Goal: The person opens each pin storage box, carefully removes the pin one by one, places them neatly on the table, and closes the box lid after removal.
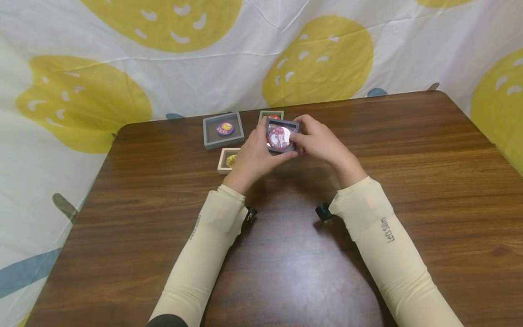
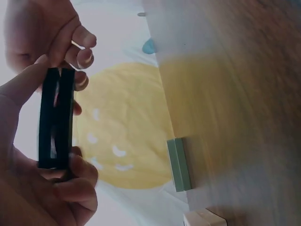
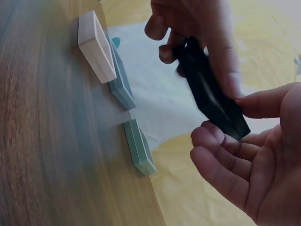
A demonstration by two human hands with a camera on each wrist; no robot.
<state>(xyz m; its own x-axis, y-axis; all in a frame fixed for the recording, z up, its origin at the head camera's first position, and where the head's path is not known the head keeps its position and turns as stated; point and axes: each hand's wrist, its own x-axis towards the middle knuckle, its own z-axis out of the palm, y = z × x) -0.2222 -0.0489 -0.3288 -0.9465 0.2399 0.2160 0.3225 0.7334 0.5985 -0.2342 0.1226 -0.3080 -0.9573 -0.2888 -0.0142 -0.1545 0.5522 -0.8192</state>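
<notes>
Both hands hold a small dark display frame (image 1: 283,122) above the table. Inside it a round pink-and-white badge (image 1: 279,137) shows behind a shiny clear film. My left hand (image 1: 253,156) grips the frame's left side, thumb along the lower edge and fingers behind. My right hand (image 1: 324,141) pinches its right side, thumb on the front near the badge. In the left wrist view the dark frame (image 2: 56,117) appears edge-on between left thumb and fingers. The right wrist view shows its dark edge (image 3: 211,89) with the right thumb and fingertips at the lower corner.
Behind the hands on the brown wooden table (image 1: 408,159) lie a grey frame (image 1: 208,131) with a purple-and-yellow badge, a cream frame (image 1: 222,168) with a yellow badge, partly covered by the left hand, and a green frame (image 3: 138,148) with a red badge. A lemon-print cloth (image 1: 245,68) hangs behind.
</notes>
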